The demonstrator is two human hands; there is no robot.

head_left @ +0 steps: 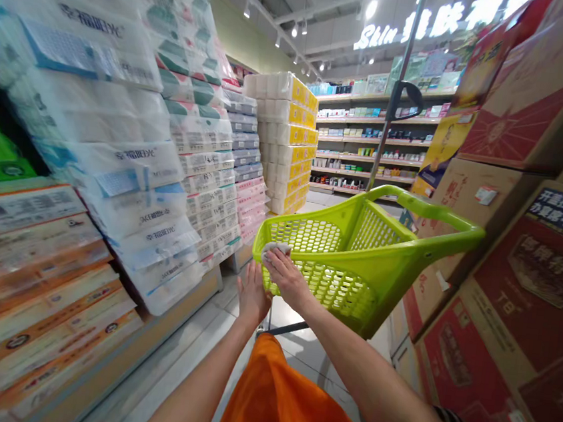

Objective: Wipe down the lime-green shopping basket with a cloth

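Note:
A lime-green plastic shopping cart (395,273) stands in front of me, its basket sides pierced with rows of holes. My right hand (285,275) presses a small pale cloth (276,247) onto the rim at the near left corner of the basket. The fingers are closed over the cloth and partly cover it. Just left of it and lower, my left hand (253,295) lies against the outside of that corner with its fingers stretched out, holding nothing. The inside of the basket shows only in part.
Tall stacks of wrapped tissue packs (136,155) line the left side. Red and brown cartons (487,259) rise close on the right of the cart. Yellow-and-white paper rolls (288,144) and stocked shelves (369,140) stand beyond. A tiled floor (175,361) lies below.

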